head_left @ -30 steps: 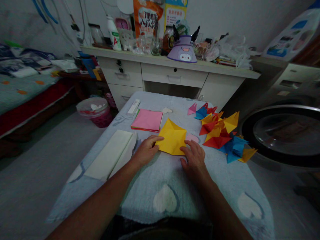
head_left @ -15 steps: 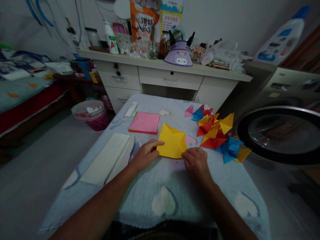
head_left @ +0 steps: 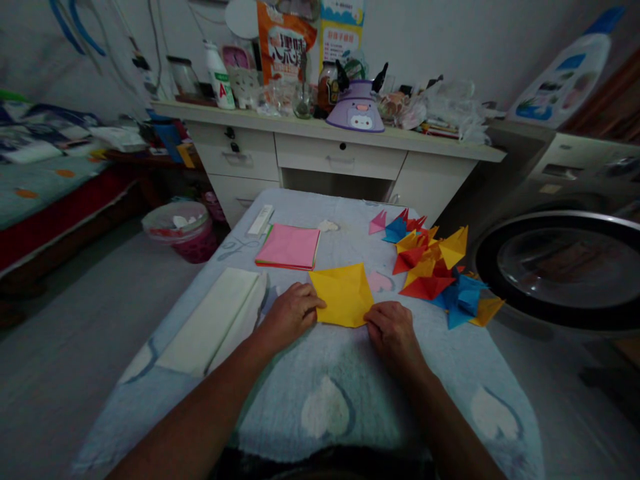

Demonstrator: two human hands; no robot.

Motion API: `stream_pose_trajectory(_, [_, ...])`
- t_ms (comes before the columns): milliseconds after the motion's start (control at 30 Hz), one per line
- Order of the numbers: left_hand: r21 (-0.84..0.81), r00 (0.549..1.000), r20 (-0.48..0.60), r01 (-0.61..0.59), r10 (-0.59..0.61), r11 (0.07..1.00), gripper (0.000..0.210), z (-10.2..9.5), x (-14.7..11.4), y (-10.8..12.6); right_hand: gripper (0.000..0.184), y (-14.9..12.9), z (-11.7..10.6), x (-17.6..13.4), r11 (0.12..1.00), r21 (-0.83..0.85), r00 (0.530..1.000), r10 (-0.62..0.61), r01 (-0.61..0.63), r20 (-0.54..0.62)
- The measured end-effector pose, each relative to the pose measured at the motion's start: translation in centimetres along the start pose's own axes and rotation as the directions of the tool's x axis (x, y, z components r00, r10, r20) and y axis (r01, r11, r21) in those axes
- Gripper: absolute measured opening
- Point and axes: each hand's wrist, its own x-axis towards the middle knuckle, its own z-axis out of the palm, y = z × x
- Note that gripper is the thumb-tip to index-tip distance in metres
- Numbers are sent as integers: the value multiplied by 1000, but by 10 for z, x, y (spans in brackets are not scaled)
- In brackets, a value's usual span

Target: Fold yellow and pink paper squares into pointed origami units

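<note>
A sheet of yellow origami paper (head_left: 343,293) with crease lines lies at the middle of the cloth-covered table, between my two hands. My left hand (head_left: 296,312) pinches its left edge between thumb and fingers. At the lower right corner, my right hand (head_left: 391,328) grips the paper with its fingertips. Behind the yellow sheet to the left sits a stack of square paper (head_left: 289,245) with a pink sheet on top. To the right is a pile of folded paper pieces (head_left: 434,263) in red, yellow, blue and pink.
A folded whitish cloth (head_left: 214,321) lies on the table's left side, and a small white box (head_left: 261,221) at its far left. Beyond stands a white desk (head_left: 340,152) holding jars and bags. A washing machine (head_left: 575,180) is at the right, a pink bin (head_left: 187,230) at the left.
The yellow paper has shifted slightly toward me and its outline differs: the raised peak at its far left is lower, and its far right corner now stands higher. Both hands still grip it.
</note>
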Motion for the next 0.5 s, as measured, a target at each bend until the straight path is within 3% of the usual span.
stream_pose_trajectory(200, [196, 992, -98, -63, 83, 979, 24, 1, -5, 0, 14, -1, -3, -2, 1000, 18, 1000, -1, 1, 18])
stream_pose_trajectory(367, [142, 987, -11, -160, 163, 977, 37, 4, -5, 3, 14, 1, -2, -2, 1000, 2, 1000, -5, 5, 25])
stream_pose_trajectory(500, [168, 987, 30, -161, 159, 973, 31, 7, -2, 5, 15, 3, 0, -2, 1000, -1, 1000, -19, 19, 18])
